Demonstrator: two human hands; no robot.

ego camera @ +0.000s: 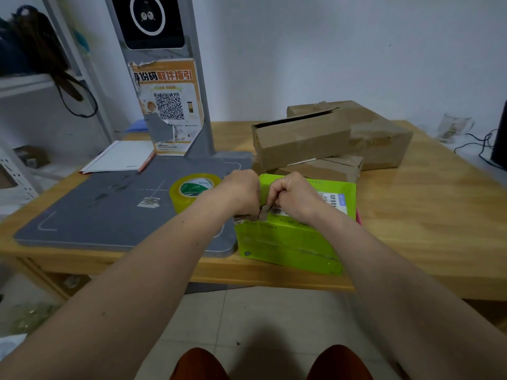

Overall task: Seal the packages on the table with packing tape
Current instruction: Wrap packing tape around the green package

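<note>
Both bare forearms extend forward and converge. Left hand (pixel 242 192) and right hand (pixel 295 196) sit knuckles up, close together, almost touching. Fingers of each are curled tight, each grip pinching something small between them.

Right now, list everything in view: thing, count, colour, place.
lime-green cardboard package: one, green, front table edge, under both hands
roll of clear packing tape: one, yellowish, on the grey pad, left of the package
brown cardboard boxes: several, brown, stacked behind the package
grey scanner pad with post: one, grey, table's left
orange QR poster: one, torn, on the post
white notebook: one, back left
glass mug: one, clear, far right
wooden table: one, light wood
left hand: fingers curled, grip on a torn strip at the package top
right hand: same strip, pinching
</note>
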